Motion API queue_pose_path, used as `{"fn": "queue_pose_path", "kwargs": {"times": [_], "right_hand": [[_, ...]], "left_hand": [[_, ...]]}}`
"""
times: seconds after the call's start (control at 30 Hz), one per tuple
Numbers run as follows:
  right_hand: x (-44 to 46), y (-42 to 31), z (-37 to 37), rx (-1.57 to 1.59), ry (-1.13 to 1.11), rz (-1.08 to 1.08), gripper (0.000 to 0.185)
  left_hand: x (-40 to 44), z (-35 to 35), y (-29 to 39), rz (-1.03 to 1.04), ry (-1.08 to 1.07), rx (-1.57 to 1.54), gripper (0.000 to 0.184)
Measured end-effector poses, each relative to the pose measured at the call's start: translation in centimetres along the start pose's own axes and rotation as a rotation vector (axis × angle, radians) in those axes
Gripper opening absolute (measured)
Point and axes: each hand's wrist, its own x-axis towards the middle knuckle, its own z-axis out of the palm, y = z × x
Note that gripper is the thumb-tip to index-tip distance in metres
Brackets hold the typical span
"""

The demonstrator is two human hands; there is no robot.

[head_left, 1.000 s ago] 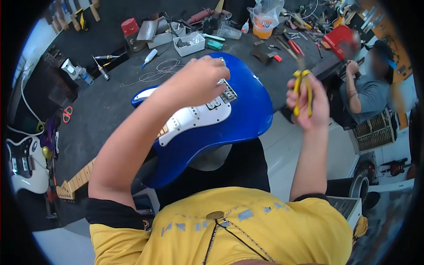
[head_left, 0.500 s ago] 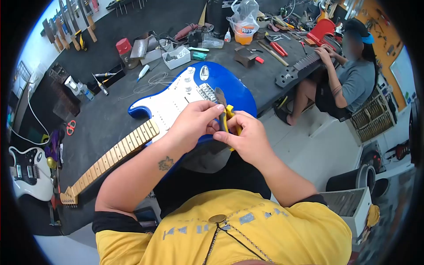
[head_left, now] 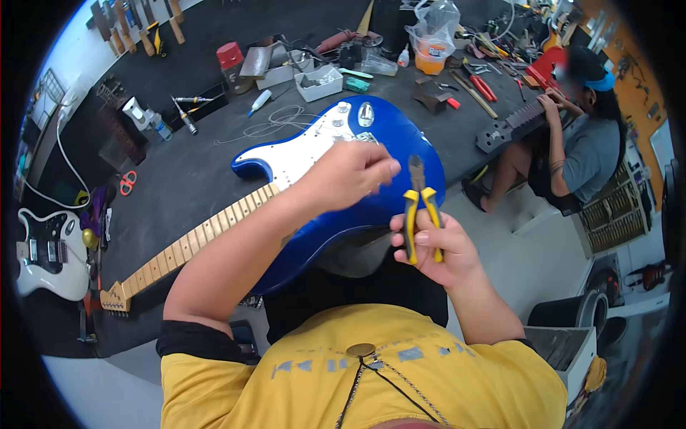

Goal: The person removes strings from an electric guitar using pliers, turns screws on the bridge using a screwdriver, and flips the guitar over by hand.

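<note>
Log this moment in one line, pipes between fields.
left hand: over blue guitar, grip unclear | right hand: holding yellow-handled pliers, handles spread | wire: looped on bench

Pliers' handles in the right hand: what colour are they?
The handles are yellow and dark grey, clearest in head view.

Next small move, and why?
Probably shift the left hand aside: from this view it covers much of the blue guitar's bridge, while the right hand holds the yellow-handled pliers off to one side, handles spread.
</note>
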Motion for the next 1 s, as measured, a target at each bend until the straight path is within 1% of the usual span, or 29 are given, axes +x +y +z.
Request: {"fn": "queue_pose_path", "kwargs": {"times": [0.03, 0.07, 0.1, 0.17, 0.2, 0.3, 0.33, 0.37, 0.43, 0.5, 0.57, 0.6, 0.67, 0.83, 0.87, 0.97, 1.0], "right_hand": [[-0.1, -0.1, 0.0, 0.013, 0.018, -0.017, 0.037], [0.1, 0.2, -1.1, 0.072, -0.111, -0.054, 0.039], [0.1, 0.2, -1.1, 0.081, -0.096, -0.046, 0.039], [0.2, 0.0, -0.9, 0.094, -0.062, -0.041, 0.04], [0.4, 0.1, -0.7, 0.083, -0.078, -0.048, 0.044], [0.4, -0.2, 0.1, 0.129, -0.106, 0.014, 0.047], [0.5, 0.0, -0.4, 0.14, -0.106, 0.028, 0.051], [0.7, 0.1, -1.0, 0.159, -0.123, 0.06, 0.051], [1.5, -0.2, -2.0, 0.194, -0.154, 0.121, 0.051], [2.3, -0.4, -1.8, 0.217, -0.153, 0.143, 0.051], [3.3, -0.6, -1.4, 0.218, -0.155, 0.161, 0.052], [3.9, -0.6, -1.1, 0.239, -0.122, 0.172, 0.05], [5.0, -0.5, -0.9, 0.256, -0.124, 0.168, 0.049], [6.4, -0.7, -1.2, 0.277, -0.085, 0.159, 0.044], [6.4, -0.9, -0.6, 0.271, -0.043, 0.162, 0.037], [6.6, -0.4, -1.9, 0.343, -0.071, 0.176, 0.027], [6.5, -0.2, -1.9, 0.335, -0.044, 0.181, 0.026]], "left_hand": [[1.1, -0.6, -1.1, 0.129, 0.138, 0.332, 0.025], [2.3, -0.8, -3.2, 0.307, 0.267, 0.542, 0.02], [3.2, -0.9, -5.0, 0.485, 0.397, 0.752, 0.015], [3.9, -0.5, -6.1, 0.447, 0.373, 0.966, 0.014], [4.3, -0.4, -6.3, 0.435, 0.356, 1.072, 0.014], [3.9, -0.2, -6.5, 0.387, 0.279, 1.16, 0.016], [4.1, -0.4, -7.1, 0.41, 0.305, 1.18, 0.017], [3.9, -0.7, -7.0, 0.445, 0.332, 1.157, 0.017], [3.5, -1.3, -6.7, 0.393, 0.255, 1.068, 0.017], [3.6, -1.6, -7.2, 0.478, 0.299, 1.021, 0.017], [3.5, -1.6, -6.5, 0.513, 0.294, 1.051, 0.017], [3.6, -1.5, -6.6, 0.537, 0.307, 1.052, 0.018], [3.8, -1.3, -6.9, 0.582, 0.338, 1.059, 0.019], [3.9, -1.2, -7.2, 0.61, 0.364, 1.033, 0.021], [3.9, -1.1, -7.2, 0.613, 0.366, 1.028, 0.022], [4.1, -1.1, -7.3, 0.608, 0.366, 1.024, 0.022], [4.0, -1.1, -7.3, 0.606, 0.368, 1.031, 0.022]]}}
